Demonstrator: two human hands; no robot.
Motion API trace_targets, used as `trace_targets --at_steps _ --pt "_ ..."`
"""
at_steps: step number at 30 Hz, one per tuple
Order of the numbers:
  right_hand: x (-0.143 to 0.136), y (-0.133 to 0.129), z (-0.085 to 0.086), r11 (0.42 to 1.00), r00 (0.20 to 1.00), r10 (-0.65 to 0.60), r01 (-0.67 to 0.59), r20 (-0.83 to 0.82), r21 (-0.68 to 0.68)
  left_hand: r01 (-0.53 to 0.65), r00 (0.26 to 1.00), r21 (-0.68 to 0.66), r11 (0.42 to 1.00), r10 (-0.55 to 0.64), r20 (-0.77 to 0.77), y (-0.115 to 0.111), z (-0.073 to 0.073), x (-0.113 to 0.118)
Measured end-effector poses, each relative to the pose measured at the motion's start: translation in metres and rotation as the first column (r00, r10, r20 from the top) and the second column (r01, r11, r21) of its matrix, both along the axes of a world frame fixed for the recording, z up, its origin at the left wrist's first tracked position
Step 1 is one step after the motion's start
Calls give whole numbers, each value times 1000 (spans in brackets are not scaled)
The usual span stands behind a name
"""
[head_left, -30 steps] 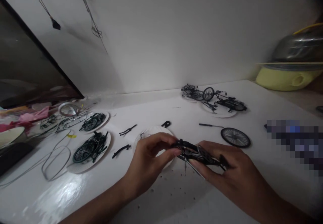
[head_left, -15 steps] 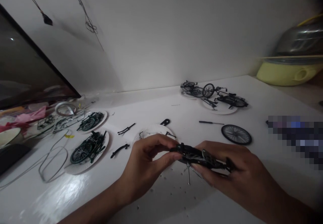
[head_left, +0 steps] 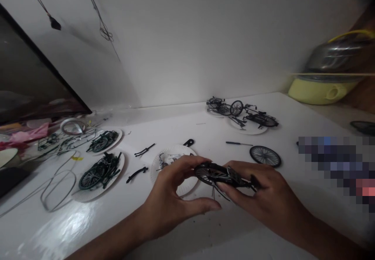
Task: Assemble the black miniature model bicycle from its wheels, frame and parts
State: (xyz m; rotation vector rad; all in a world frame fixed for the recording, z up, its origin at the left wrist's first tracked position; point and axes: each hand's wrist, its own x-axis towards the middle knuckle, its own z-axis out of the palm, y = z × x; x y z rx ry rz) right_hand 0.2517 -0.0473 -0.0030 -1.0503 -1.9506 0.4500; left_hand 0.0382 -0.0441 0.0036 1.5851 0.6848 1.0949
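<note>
Black model-bicycle assembly (head_left: 224,171) held above worktop (head_left: 170,119); right hand (head_left: 260,191) grip closed round its body. Left hand (head_left: 172,191) grip slack: thumb clear, fingers by assembly's wheel (head_left: 204,174), contact unclear. Risk, judged: thin rod (head_left: 213,192) bending under right thumb pressure. Beyond: paper plate (head_left: 187,186), loose wheel (head_left: 265,156).

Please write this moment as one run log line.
right hand: holds model bicycle | left hand: open, thumb apart from bicycle wheel | nearby: paper plate, loose wheel, screwdriver

Looks like home: screen (head_left: 32,76) left of fingers (head_left: 202,205), lidded yellow pot (head_left: 312,91) beyond to right, paper plate (head_left: 187,187) just past them, white table (head_left: 166,125) below.
</note>
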Motion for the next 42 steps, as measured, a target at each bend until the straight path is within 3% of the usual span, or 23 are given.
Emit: trace_targets --at_steps 8,13,16,18,20,23,25,27,30,35,42 --pt "-4 -1 5 994 1000 -8 5 -27 -112 15 999 -38 999 -13 49 3 2 1" --pt "-2 3 -2 988 999 -33 32 1 -148 34 997 -123 992 -24 78 5 2 2" --pt "2 7 -4 995 995 -82 85 56 -50 36 996 -231 972 -18 82 8 5 4" --pt "3 8 0 983 982 -160 150 102 103 -7 997 -299 954 29 71 11 8 5" --pt "2 6 7 936 964 -237 192 124 295 -53 996 -348 936 75 48 13 10 7" --pt "-5 0 16 886 972 -157 60 175 461 -46 995 -387 921 74 59 14 9 10" --pt "-9 -3 17 887 975 -52 -55 218 458 -20 993 -391 920 64 101 12 6 12" --pt "-12 -3 14 894 974 -8 -93 225 439 -21 989 -391 920 77 130 9 3 15" --pt "-12 -1 9 885 973 -48 -64 228 460 -25 985 -392 920 89 148 6 1 17" --pt "-8 3 12 858 975 -92 -26 203 514 75 976 -448 891 27 218 6 5 16" --pt "-6 -2 15 892 956 -254 173 147 417 140 967 -454 880 -23 253 7 9 15"
